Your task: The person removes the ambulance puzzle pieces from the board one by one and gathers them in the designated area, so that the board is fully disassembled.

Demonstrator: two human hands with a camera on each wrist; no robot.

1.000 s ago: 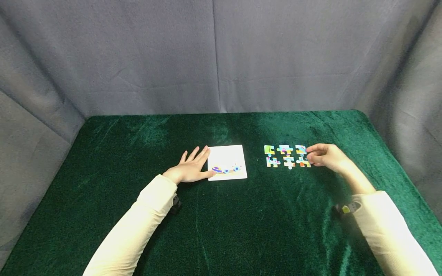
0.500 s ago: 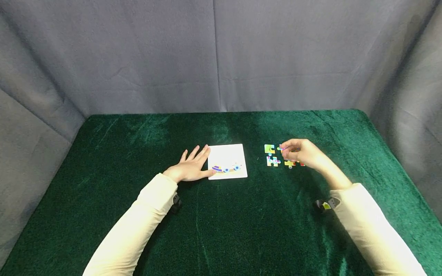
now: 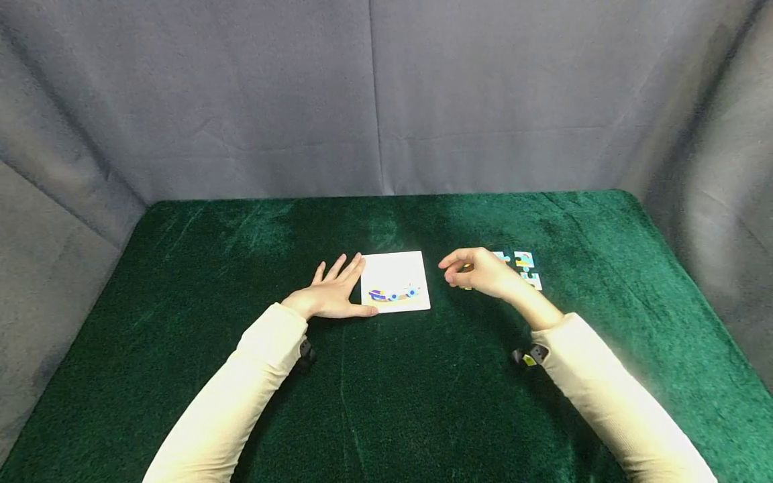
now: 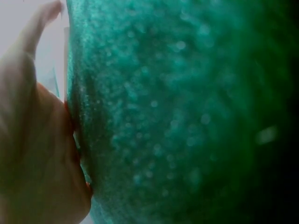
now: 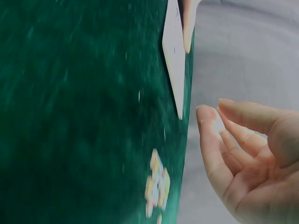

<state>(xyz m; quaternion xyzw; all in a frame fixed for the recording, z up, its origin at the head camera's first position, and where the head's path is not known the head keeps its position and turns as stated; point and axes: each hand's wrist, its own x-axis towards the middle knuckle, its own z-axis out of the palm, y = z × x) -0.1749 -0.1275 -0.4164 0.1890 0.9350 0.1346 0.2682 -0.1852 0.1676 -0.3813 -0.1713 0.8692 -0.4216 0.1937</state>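
Left hand (image 3: 329,299): spread, at white board's left edge (image 3: 363,285) | right hand (image 3: 483,270): narrow, cannot tell if holding; right of board, partly hides puzzle pieces (image 3: 524,259)

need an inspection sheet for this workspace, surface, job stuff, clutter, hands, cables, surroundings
surface: creased green cloth
job's things: white board, coloured print along its lower part; puzzle pieces to its right, some hidden by the right hand in the head view
clutter: nothing seen
left hand: fingers spread, resting at the board's left edge
right hand: fingers loosely curved, no piece plainly seen between them
cables: nothing seen
surroundings: grey curtains behind and at both sides
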